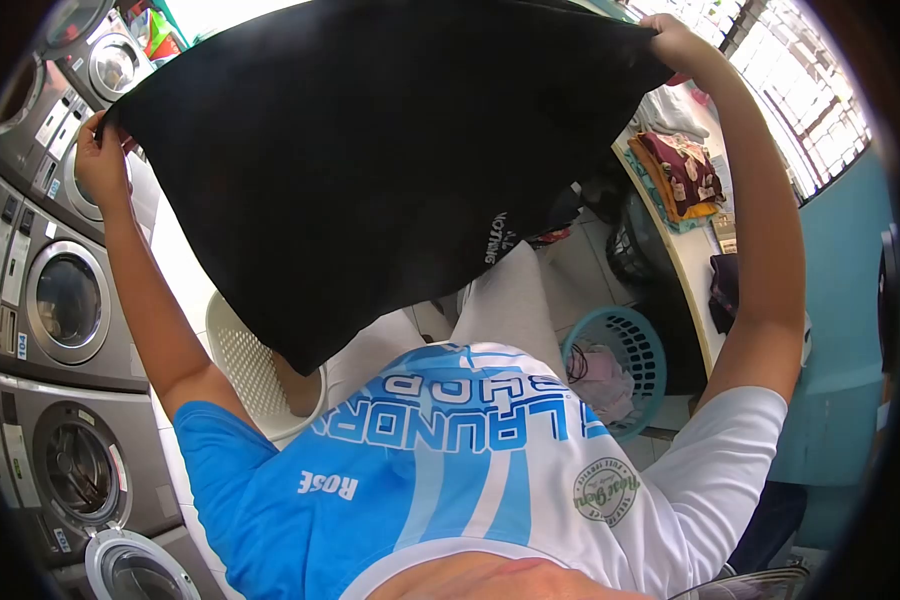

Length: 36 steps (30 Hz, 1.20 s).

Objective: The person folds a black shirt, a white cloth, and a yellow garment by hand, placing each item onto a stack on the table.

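A large black garment point(390, 170) is stretched wide in front of me, held up by its two far corners. White lettering shows near its lower right edge; its exact kind is hard to make out. My left hand point(103, 165) pinches one corner at the far left, fingers closed on the fabric. At the upper right, my right hand point(682, 48) grips the opposite corner. The cloth hangs between both hands over my lap and hides much of what lies behind it.
Front-loading machines point(68, 300) are stacked along the left, one with its round door point(140, 572) swung open. A cream basket point(255, 365) and a blue basket point(653, 365) with laundry flank my legs. Folded clothes point(678, 172) sit on the counter point(692, 275) at right.
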Each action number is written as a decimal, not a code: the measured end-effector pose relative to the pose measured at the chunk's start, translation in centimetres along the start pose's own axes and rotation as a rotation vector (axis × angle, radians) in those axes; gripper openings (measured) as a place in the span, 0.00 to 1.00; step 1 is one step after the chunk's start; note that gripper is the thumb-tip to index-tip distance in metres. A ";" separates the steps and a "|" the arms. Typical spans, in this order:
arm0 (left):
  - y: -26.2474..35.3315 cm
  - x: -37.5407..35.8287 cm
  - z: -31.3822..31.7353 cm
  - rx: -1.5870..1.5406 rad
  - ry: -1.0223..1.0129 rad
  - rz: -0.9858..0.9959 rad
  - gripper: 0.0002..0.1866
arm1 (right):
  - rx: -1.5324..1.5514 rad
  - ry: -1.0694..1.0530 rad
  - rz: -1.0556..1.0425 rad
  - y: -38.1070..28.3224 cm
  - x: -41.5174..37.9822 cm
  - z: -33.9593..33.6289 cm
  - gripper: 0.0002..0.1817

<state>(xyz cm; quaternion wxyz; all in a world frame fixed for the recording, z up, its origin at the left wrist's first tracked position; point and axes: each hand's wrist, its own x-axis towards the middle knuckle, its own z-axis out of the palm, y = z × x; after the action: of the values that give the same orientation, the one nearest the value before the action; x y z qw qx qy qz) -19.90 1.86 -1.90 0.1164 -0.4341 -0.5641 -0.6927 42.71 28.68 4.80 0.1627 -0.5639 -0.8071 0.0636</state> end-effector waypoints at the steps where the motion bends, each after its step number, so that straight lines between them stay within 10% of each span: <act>1: -0.2 0.0 -0.1 -0.003 0.007 -0.036 0.08 | 0.162 -0.076 0.098 -1.6 -1.3 -0.3 0.16; 9: -4.3 0.2 -0.8 -0.137 -0.101 -0.181 0.09 | 0.646 -0.353 -0.088 0.3 1.6 0.2 0.11; 13: -2.8 -1.8 0.4 0.763 -0.043 0.207 0.12 | 0.587 -0.182 -0.035 -3.2 -0.8 -0.5 0.13; 23: -1.4 -3.7 2.5 1.021 -0.265 0.064 0.34 | 0.292 0.103 0.088 -7.2 -3.6 -1.3 0.09; 26: -1.9 -3.8 3.1 1.036 -0.319 0.009 0.37 | -0.555 -0.177 -0.381 -4.8 -1.5 -2.6 0.09; 29: -4.8 -3.8 3.4 0.995 -0.330 0.101 0.39 | 0.990 -0.044 0.124 -3.9 -0.4 -1.1 0.12; 33: -8.2 -4.7 3.5 0.849 -0.493 0.172 0.37 | 1.082 0.133 0.177 -5.4 -1.3 -1.3 0.14; 34: -2.1 -6.3 4.7 0.487 -0.634 -0.490 0.28 | 1.084 0.183 0.173 -5.3 -1.3 -1.3 0.14; 36: -1.9 -6.7 5.1 0.012 -0.652 -0.616 0.21 | 1.061 0.248 0.137 -4.7 -0.9 -1.5 0.14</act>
<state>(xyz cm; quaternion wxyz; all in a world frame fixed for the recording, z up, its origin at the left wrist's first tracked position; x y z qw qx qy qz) -14.72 4.82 -8.20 -0.2765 -0.4410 -0.6783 -0.5186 39.32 26.07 7.36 0.5141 -0.4589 -0.6005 0.4056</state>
